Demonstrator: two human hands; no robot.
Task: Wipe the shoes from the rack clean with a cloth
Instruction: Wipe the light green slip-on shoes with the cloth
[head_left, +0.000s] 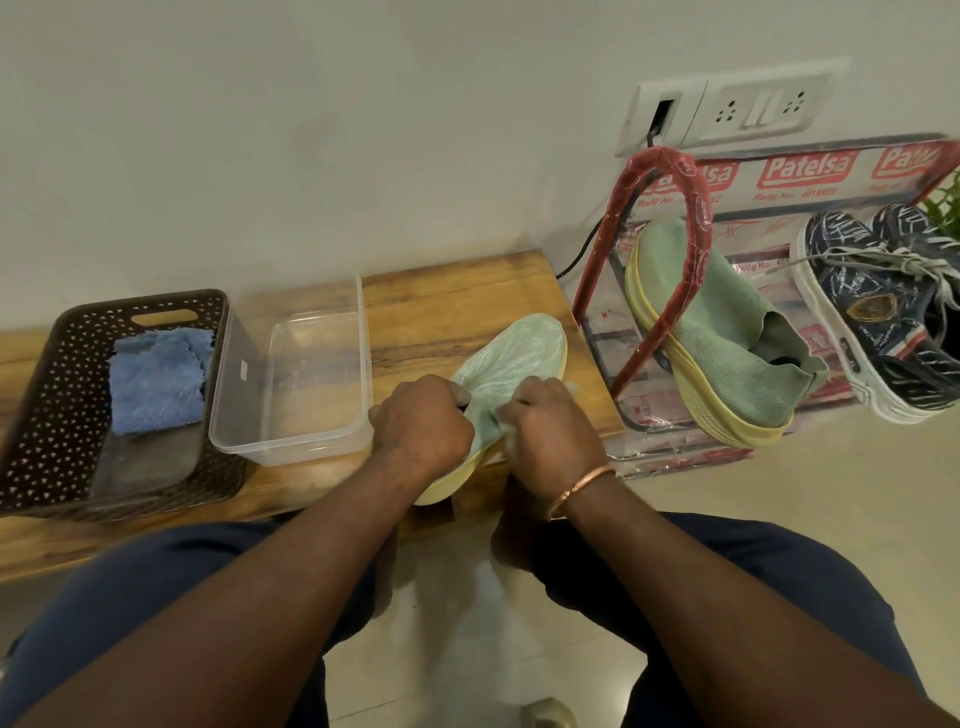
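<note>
I count four shoes: one green shoe (514, 358) with my left hand (421, 421) and right hand (550, 436) curled round it, and three on the rack (698, 208). One blue cloth (156, 384) lies in the basket (52, 389). My fists hide the heel.

The green shoe (511, 358) lies on the wooden desk (457, 301), toe toward one o'clock, its yellow heel over the near edge. The left hand (421, 421) grips its collar from eight o'clock. The right hand (553, 431), at the shoe's four o'clock, pinches a pale cloth (506, 432) against its side. At the shoe's nine o'clock stands a clear tub (291, 451), and beyond it a brown basket (47, 405) holding a blue cloth (156, 384). At three o'clock a red-framed rack (696, 218) on the floor carries a second green shoe (727, 332) and dark blue shoes (883, 332).
</note>
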